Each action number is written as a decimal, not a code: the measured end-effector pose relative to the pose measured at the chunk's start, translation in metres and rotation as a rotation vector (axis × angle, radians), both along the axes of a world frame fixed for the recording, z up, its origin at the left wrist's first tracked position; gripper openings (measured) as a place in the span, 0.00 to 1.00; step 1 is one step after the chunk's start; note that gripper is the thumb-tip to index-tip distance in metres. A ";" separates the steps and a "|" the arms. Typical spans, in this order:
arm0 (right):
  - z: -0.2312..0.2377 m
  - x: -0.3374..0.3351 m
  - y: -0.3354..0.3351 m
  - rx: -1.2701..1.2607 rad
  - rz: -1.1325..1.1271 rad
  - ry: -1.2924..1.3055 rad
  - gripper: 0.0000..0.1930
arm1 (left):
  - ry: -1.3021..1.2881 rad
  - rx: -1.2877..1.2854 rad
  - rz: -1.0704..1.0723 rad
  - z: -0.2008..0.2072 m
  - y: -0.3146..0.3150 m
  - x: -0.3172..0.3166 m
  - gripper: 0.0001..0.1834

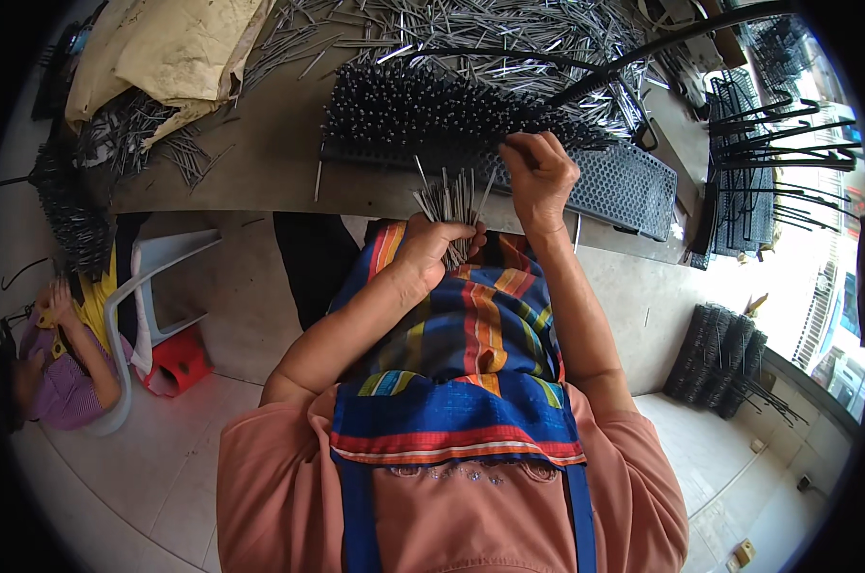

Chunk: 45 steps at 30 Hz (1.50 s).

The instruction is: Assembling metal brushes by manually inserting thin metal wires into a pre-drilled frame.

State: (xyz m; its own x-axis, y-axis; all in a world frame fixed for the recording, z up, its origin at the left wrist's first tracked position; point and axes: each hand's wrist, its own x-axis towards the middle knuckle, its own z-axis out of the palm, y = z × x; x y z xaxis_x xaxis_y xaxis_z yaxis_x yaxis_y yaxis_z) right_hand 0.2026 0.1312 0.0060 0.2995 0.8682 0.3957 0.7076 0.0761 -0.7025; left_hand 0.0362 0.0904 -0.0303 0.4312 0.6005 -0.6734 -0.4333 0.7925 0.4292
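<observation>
My left hand point(430, 248) is closed round a bundle of thin grey metal pins point(446, 199), held upright just off the table's near edge. One pin leans out from the bundle toward my right hand point(545, 177). That hand is pinched, fingertips at the near side of a long black perforated plate point(625, 188). Whether a pin sits between those fingertips is too small to tell. Densely packed upright pins point(423, 110) fill the plate's left and far part, while bare holes show along its near strip and right end.
Loose metal pins point(509, 33) are heaped behind the plate. A black curved bar point(681, 40) arches over it. Paper sacking point(170, 53) lies at the far left. Black hooked racks point(776, 143) stand at the right. Another person point(74, 372) sits at the left beside a grey chair point(127, 325).
</observation>
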 end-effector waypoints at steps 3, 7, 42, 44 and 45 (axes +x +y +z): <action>-0.011 0.004 -0.008 -0.005 -0.022 0.142 0.05 | -0.015 0.008 -0.012 -0.001 0.001 0.000 0.12; 0.013 0.002 -0.023 -0.502 0.023 0.547 0.04 | -0.014 0.030 -0.006 0.006 0.003 0.000 0.13; 0.001 0.019 -0.005 0.043 -0.035 0.296 0.03 | 0.150 0.081 -0.051 0.016 0.003 0.011 0.08; 0.003 0.019 -0.004 0.038 -0.040 0.287 0.03 | 0.155 0.041 -0.065 0.014 0.003 0.012 0.08; 0.003 0.019 -0.004 0.032 -0.050 0.278 0.03 | 0.149 0.033 -0.066 0.012 0.003 0.012 0.08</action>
State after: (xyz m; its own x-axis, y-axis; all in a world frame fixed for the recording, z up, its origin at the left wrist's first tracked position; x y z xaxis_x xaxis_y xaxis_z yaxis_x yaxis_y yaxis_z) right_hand 0.2219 0.1268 0.0095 0.4427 0.8379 0.3193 0.4915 0.0711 -0.8680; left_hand 0.0484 0.0931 -0.0179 0.3675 0.5969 -0.7132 -0.3105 0.8016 0.5109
